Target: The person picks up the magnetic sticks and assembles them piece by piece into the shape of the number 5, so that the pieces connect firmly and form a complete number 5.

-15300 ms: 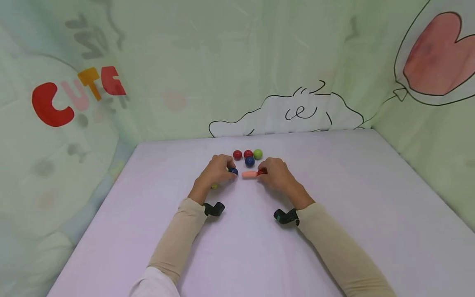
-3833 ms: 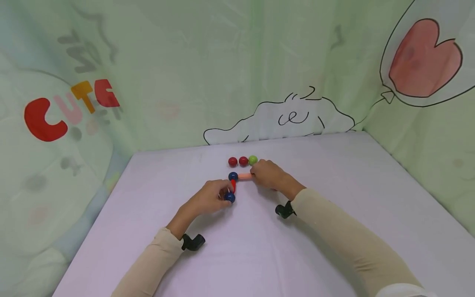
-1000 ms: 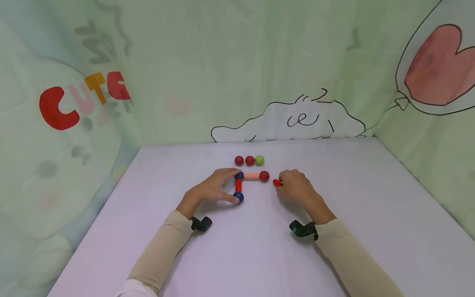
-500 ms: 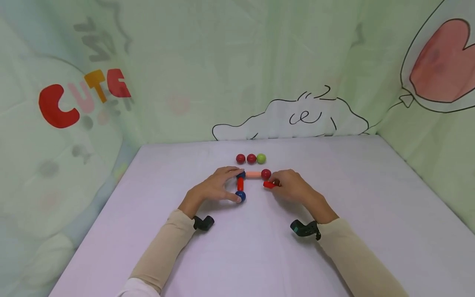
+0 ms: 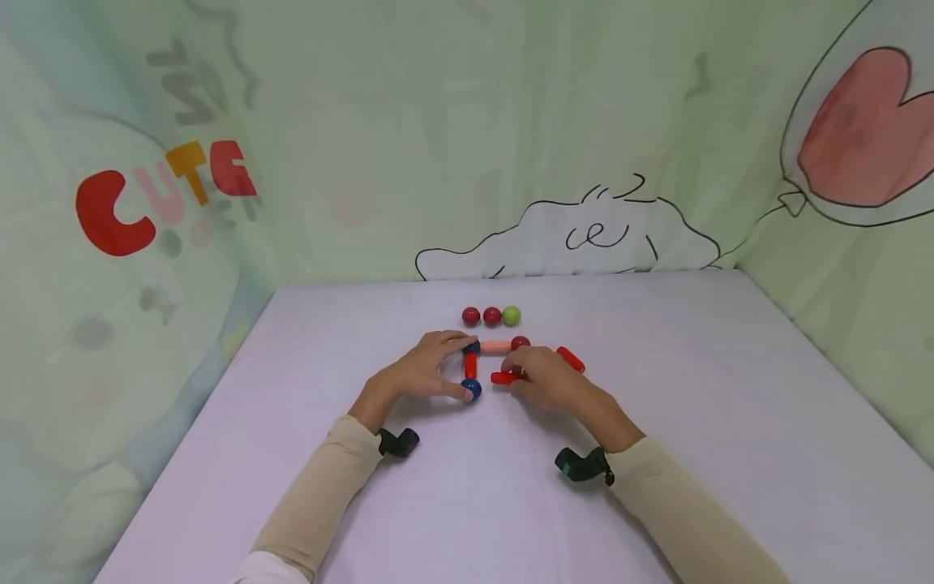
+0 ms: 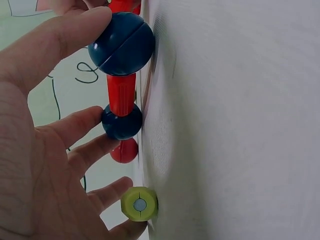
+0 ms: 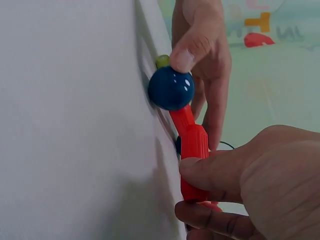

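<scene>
An L-shaped chain of toy balls and rods lies on the table. A red rod (image 5: 470, 365) joins a near blue ball (image 6: 127, 42) to a far blue ball (image 6: 122, 124); from the far ball a pink rod (image 5: 496, 346) runs right to a red ball (image 5: 520, 342). My left hand (image 5: 416, 369) spans the two blue balls, thumb on the near one and fingertips at the far one. Between thumb and fingers my right hand (image 5: 550, 380) pinches a loose red rod (image 7: 194, 155), its free end pointing at the near blue ball.
Behind the chain sit two red balls (image 5: 481, 316) and a green ball (image 5: 511, 315) in a row. Another red rod (image 5: 571, 359) lies right of my right hand. A yellow-green rod (image 6: 140, 204) stands end-on by my left little finger. A printed curtain (image 5: 350, 162) hangs behind the table.
Over the last second my right hand has moved left and nearer with the red rod. A second red rod now shows on the table behind it. My left hand has kept its place.
</scene>
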`<action>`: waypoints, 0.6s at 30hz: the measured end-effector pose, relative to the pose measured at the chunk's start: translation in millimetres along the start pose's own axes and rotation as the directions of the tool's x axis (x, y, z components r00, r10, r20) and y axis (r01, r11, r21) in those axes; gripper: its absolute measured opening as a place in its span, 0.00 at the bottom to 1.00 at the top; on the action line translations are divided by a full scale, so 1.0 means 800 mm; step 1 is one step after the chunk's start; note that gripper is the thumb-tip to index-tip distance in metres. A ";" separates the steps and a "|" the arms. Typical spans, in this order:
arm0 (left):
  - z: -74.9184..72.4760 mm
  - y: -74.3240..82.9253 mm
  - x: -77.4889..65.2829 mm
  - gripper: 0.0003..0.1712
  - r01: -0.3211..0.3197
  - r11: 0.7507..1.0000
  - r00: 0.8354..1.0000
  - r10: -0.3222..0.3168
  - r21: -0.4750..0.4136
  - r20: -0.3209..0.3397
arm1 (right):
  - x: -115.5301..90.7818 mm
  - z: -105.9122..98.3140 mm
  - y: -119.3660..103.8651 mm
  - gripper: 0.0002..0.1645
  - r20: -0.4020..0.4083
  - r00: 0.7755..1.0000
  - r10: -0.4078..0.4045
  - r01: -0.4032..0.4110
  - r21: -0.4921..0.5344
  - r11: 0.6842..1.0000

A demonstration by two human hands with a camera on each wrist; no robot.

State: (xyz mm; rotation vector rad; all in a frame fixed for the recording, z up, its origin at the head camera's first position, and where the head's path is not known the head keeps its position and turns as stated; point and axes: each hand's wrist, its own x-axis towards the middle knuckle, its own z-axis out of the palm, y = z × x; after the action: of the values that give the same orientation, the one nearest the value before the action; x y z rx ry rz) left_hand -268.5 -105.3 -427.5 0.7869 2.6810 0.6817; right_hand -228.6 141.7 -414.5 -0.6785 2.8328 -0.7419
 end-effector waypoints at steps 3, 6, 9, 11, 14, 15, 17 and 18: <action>0.000 0.001 0.000 0.54 -0.003 1.000 1.000 0.003 0.006 -0.001 | 0.000 0.004 -0.007 0.15 0.005 0.999 -0.032 0.032 -0.011 0.999; 0.001 0.000 -0.002 0.54 -0.008 1.000 1.000 0.008 0.002 -0.001 | 0.000 0.007 -0.014 0.13 0.010 0.999 -0.051 0.051 -0.021 0.998; 0.001 -0.001 -0.002 0.54 -0.011 1.000 1.000 0.011 0.001 -0.004 | -0.001 0.008 -0.017 0.14 0.008 0.999 -0.046 0.047 -0.026 0.999; 0.001 -0.001 -0.002 0.54 -0.008 1.000 1.000 0.008 0.000 -0.003 | -0.002 0.008 -0.017 0.15 0.007 0.999 -0.036 0.036 -0.022 0.999; 0.001 -0.001 -0.002 0.54 -0.008 1.000 1.000 0.008 -0.011 0.001 | -0.002 0.006 -0.015 0.17 0.016 1.000 -0.013 0.013 0.001 1.000; 0.000 -0.001 -0.002 0.54 -0.009 1.000 1.000 0.009 -0.014 0.002 | -0.002 0.005 -0.015 0.18 0.020 1.000 -0.004 0.004 0.013 1.000; 0.000 -0.001 -0.002 0.54 -0.011 1.000 1.000 0.011 -0.022 0.005 | -0.002 0.002 -0.014 0.18 0.027 1.000 0.003 -0.004 0.036 0.999; 0.000 -0.002 -0.002 0.54 -0.011 1.000 1.000 0.011 -0.023 0.005 | -0.002 0.001 -0.014 0.19 0.030 1.000 0.003 -0.005 0.048 0.999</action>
State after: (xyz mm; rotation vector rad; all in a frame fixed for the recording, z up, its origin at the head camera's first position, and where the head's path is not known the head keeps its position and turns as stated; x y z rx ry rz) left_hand -268.1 -107.1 -427.8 0.7965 2.6608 0.7110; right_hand -222.9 133.6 -409.7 -0.6708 2.7790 -0.7901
